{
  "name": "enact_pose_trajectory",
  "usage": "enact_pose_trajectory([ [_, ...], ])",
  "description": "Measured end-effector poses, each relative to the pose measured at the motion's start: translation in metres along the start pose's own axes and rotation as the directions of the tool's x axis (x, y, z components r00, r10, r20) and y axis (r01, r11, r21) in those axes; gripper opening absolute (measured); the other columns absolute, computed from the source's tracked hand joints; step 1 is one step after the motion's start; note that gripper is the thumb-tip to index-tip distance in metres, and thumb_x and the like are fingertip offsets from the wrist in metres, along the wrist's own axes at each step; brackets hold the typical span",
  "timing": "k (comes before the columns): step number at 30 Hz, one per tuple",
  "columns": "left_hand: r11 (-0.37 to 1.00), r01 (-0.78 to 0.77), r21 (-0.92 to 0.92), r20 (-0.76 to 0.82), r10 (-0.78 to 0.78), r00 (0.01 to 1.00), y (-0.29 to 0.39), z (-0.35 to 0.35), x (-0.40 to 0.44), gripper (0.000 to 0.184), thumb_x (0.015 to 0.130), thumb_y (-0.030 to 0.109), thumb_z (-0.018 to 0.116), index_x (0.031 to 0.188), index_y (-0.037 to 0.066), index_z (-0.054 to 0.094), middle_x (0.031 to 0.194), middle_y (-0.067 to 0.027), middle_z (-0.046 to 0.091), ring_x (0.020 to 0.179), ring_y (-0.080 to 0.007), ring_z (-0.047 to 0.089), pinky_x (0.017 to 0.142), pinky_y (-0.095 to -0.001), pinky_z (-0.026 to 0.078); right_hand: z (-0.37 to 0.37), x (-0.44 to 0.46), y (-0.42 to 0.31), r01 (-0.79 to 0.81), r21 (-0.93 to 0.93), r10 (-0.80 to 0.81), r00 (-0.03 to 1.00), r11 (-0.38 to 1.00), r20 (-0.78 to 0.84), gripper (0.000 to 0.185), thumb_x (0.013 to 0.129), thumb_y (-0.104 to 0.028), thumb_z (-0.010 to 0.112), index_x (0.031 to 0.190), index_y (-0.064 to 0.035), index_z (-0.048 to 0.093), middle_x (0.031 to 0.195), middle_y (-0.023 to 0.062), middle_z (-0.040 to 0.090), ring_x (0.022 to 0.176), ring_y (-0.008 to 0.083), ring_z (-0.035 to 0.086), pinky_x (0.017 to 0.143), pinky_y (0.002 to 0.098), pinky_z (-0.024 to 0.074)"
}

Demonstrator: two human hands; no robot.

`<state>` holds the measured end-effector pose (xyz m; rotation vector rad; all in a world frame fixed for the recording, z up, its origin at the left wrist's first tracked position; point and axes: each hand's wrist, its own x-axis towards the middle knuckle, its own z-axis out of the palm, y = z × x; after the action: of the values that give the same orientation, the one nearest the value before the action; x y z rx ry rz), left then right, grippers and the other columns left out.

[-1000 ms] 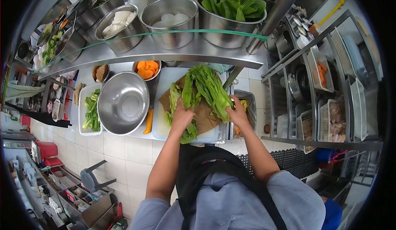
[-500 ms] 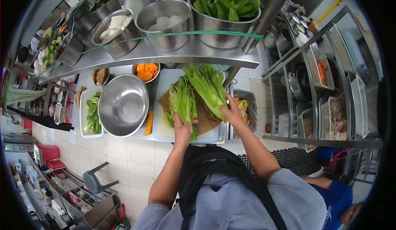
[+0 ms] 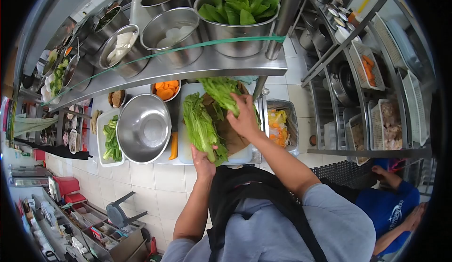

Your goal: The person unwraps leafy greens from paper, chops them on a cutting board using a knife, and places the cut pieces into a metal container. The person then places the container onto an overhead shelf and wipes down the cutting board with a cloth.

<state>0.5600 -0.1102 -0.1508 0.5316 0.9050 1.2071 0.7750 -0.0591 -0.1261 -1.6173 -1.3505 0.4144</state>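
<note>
My left hand (image 3: 204, 162) is closed round the base of a leafy green head (image 3: 198, 123), which lies over the left part of a white cutting board (image 3: 188, 157). My right hand (image 3: 245, 117) grips a second bunch of leafy greens (image 3: 220, 91) near the board's far side. Brown paper (image 3: 234, 142) lies on the board under and between the greens. To the left of the board is a knife's yellow handle (image 3: 173, 145), beside a large steel bowl (image 3: 144, 128) with nothing in it.
A white tray of cut greens (image 3: 112, 142) and a pot of carrot slices (image 3: 165, 90) flank the bowl. Above runs a steel shelf (image 3: 221, 69) with pots. A lined bin (image 3: 278, 128) stands right of the board. A person in blue (image 3: 388, 210) is at the lower right.
My right hand has moved left and away from me over the board with its bunch. The left-hand greens have shifted left. The person in blue has come further into view, and the camera view has shifted.
</note>
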Motion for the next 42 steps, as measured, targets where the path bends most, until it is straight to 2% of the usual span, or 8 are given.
enact_pose_trajectory([
  [5,0.998,0.052,-0.026,0.042,-0.051,0.998,-0.002,-0.004,-0.005,0.065,0.079,0.006,0.045,0.144,0.008,0.042,0.120,-0.0146,0.063,0.087,-0.0239,0.067,0.064,-0.0328,0.051,-0.010,-0.009,0.016,0.075,-0.047,-0.076,0.997,0.996,-0.018,0.059,0.085,-0.013,0.073,0.142,-0.0058,0.059,0.123,0.0221,0.050,0.113,0.0425,0.057,0.096,0.0460,0.0511],
  [11,0.997,0.044,-0.064,0.032,-0.042,0.999,0.001,-0.003,-0.007,0.062,0.081,0.003,0.044,0.143,0.006,0.043,0.115,-0.0148,0.064,0.084,-0.0229,0.068,0.063,-0.0311,0.048,-0.003,-0.066,0.012,0.040,0.092,-0.071,0.929,0.995,0.363,0.055,0.087,-0.016,0.075,0.140,-0.0081,0.061,0.124,0.0181,0.053,0.116,0.0391,0.057,0.101,0.0452,0.0481],
  [17,0.999,0.040,-0.006,0.027,-0.040,0.999,0.004,-0.017,-0.002,0.061,0.082,0.004,0.043,0.143,0.008,0.042,0.118,-0.0141,0.063,0.088,-0.0230,0.067,0.065,-0.0327,0.051,-0.031,-0.068,0.031,0.070,-0.402,-0.023,0.993,0.913,0.120,0.054,0.084,-0.012,0.075,0.136,-0.0072,0.058,0.121,0.0185,0.056,0.112,0.0413,0.059,0.093,0.0486,0.0512],
  [21,0.999,0.048,-0.006,0.026,-0.048,0.999,0.003,-0.014,0.001,0.062,0.082,0.004,0.044,0.144,0.008,0.042,0.119,-0.0141,0.063,0.088,-0.0229,0.067,0.065,-0.0321,0.051,-0.025,-0.069,0.083,-0.137,-0.331,0.192,0.971,0.934,0.142,0.071,0.085,-0.009,0.075,0.149,-0.0079,0.044,0.120,0.0176,0.061,0.095,0.0340,0.066,0.080,0.0424,0.0557],
  [23,0.999,0.047,-0.007,0.008,-0.047,0.999,0.004,-0.009,-0.002,0.062,0.082,0.004,0.044,0.144,0.008,0.042,0.119,-0.0143,0.063,0.087,-0.0229,0.067,0.064,-0.0317,0.051,-0.023,-0.069,0.106,-0.496,0.188,0.456,0.862,0.848,0.220,0.067,0.087,-0.009,0.075,0.147,-0.0103,0.046,0.109,0.0112,0.063,0.087,0.0210,0.064,0.077,0.0341,0.0533],
  [24,0.999,0.040,0.005,0.013,-0.040,0.999,0.005,-0.007,-0.003,0.062,0.082,0.004,0.045,0.143,0.008,0.042,0.119,-0.0143,0.063,0.087,-0.0228,0.067,0.064,-0.0311,0.050,-0.032,-0.066,0.093,-0.503,0.306,0.452,0.863,0.809,0.224,0.064,0.091,-0.003,0.071,0.149,-0.0106,0.045,0.102,0.0053,0.062,0.091,0.0120,0.061,0.078,0.0280,0.0504],
  [35,1.000,0.004,0.027,0.041,-0.005,0.999,0.006,-0.007,-0.003,0.061,0.082,0.004,0.044,0.143,0.007,0.043,0.118,-0.0148,0.063,0.086,-0.0224,0.067,0.065,-0.0312,0.051,-0.069,-0.115,0.093,-0.367,0.506,0.314,0.930,0.781,0.190,0.068,0.094,0.001,0.068,0.156,-0.0068,0.039,0.126,0.0107,0.062,0.106,0.0159,0.062,0.093,0.0288,0.0502],
  [42,0.998,0.031,0.050,0.069,-0.034,0.997,0.003,0.000,0.001,0.061,0.082,0.003,0.044,0.142,0.007,0.044,0.118,-0.0148,0.064,0.087,-0.0224,0.067,0.064,-0.0310,0.050,-0.043,-0.093,0.099,-0.712,0.657,0.628,0.635,0.248,0.451,0.045,0.097,-0.002,0.057,0.141,-0.0060,0.048,0.114,0.0147,0.067,0.088,0.0223,0.068,0.067,0.0348,0.0565],
])
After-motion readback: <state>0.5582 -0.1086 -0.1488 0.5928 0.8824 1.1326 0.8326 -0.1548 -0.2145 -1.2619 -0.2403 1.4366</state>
